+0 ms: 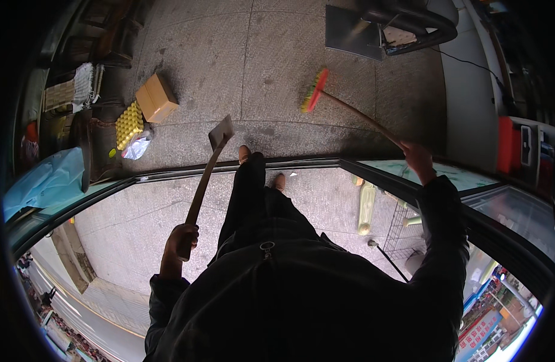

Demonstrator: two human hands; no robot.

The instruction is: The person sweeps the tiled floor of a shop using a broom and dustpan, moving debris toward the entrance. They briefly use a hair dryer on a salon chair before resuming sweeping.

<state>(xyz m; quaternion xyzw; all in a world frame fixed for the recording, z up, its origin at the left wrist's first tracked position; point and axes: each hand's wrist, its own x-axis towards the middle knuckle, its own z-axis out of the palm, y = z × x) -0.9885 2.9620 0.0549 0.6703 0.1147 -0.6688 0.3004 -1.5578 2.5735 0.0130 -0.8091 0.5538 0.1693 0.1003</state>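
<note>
My left hand (180, 246) is wrapped round the wooden handle of a tool with a flat, grey, squarish blade, which looks like a small shovel (221, 133). The blade points away from me, over the floor just past the doorway threshold. Off to the right, my right hand (418, 160) grips the end of a long broom handle. The broom (315, 92) has a red head with yellow bristles, and it reaches forward and left across the grey floor. Both tools are apart from each other.
A cardboard box (156, 98), a yellow egg tray (130, 123) and a clear plastic bag (137, 146) lie at the left. Blue plastic sheeting (48, 184) hangs nearby. My feet straddle the dark threshold (289, 163). A black-framed item (404, 33) stands far right, above a dark mat (350, 36).
</note>
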